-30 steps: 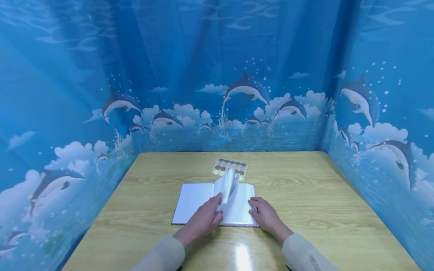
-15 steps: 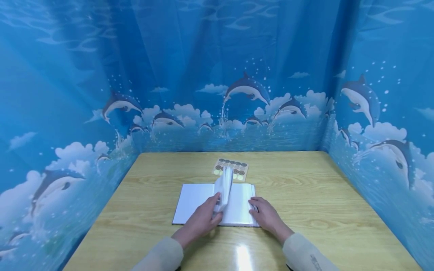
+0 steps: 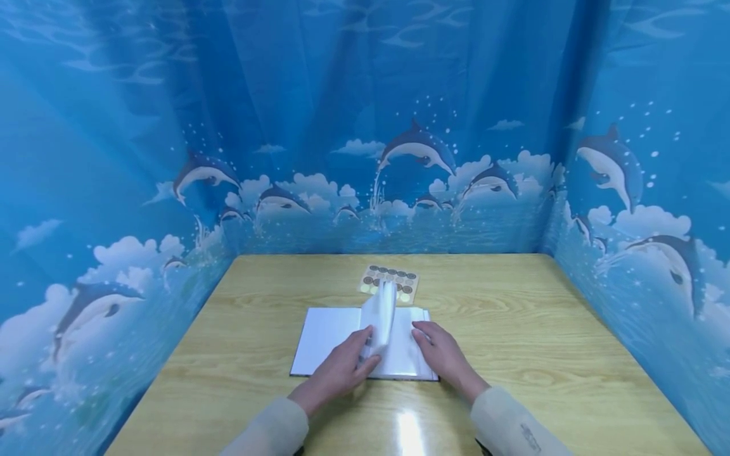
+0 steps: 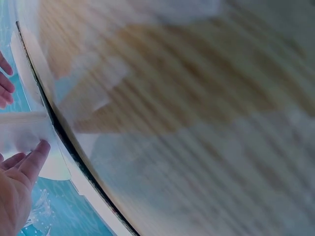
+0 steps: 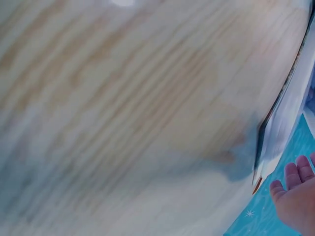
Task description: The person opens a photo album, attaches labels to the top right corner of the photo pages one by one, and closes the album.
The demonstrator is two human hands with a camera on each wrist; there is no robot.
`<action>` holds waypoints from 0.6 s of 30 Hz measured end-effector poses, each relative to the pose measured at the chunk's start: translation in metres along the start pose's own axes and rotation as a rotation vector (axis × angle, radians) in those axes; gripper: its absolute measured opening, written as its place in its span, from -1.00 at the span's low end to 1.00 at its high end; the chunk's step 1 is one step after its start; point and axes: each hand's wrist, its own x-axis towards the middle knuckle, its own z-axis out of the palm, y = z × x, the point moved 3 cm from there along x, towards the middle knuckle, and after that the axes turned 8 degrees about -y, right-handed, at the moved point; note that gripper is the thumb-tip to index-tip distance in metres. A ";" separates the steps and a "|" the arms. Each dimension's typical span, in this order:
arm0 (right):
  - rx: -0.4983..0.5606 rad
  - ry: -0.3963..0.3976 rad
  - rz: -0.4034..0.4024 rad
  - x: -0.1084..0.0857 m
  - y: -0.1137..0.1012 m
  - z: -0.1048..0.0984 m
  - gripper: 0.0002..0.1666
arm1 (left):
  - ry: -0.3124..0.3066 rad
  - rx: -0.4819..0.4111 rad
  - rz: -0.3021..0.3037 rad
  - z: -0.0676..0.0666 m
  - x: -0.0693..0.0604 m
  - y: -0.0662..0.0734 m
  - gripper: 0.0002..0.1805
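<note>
Bracing the left hand (image 3: 338, 367), loosely splayed, against pages (image 3: 382, 318) just to its right, upright and pointing toward the table's (image 3: 274, 288) back edge; holding the right hand (image 3: 447, 356), relaxed, gripping nothing, farther off over the book's (image 3: 326, 339) right side.

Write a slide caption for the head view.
Left grip at raised pages, right grip by right edge of the open book.

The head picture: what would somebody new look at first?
Probably the bright blue curtain with leaping dolphins, filling the background. Next, the open white book on the wooden table, its upright pages near the left hand and its right edge by the right hand. Just beyond it lies a small sheet of dark and pale circles.
</note>
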 end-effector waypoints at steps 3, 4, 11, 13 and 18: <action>0.034 0.001 0.016 0.000 -0.004 0.000 -0.52 | 0.008 -0.001 0.024 0.000 0.001 0.000 -0.23; 0.042 0.004 0.019 0.000 -0.005 0.000 -0.52 | 0.009 -0.001 0.027 0.000 0.001 -0.001 -0.23; 0.081 0.015 0.052 0.000 -0.007 0.000 -0.55 | 0.005 -0.002 0.035 0.000 0.001 -0.001 -0.24; 0.069 0.010 0.057 0.000 -0.006 0.000 -0.55 | 0.004 0.001 0.036 0.000 0.001 -0.001 -0.25; -0.019 -0.013 0.019 -0.002 -0.005 0.004 -0.56 | -0.018 -0.002 0.006 0.002 0.000 -0.001 -0.27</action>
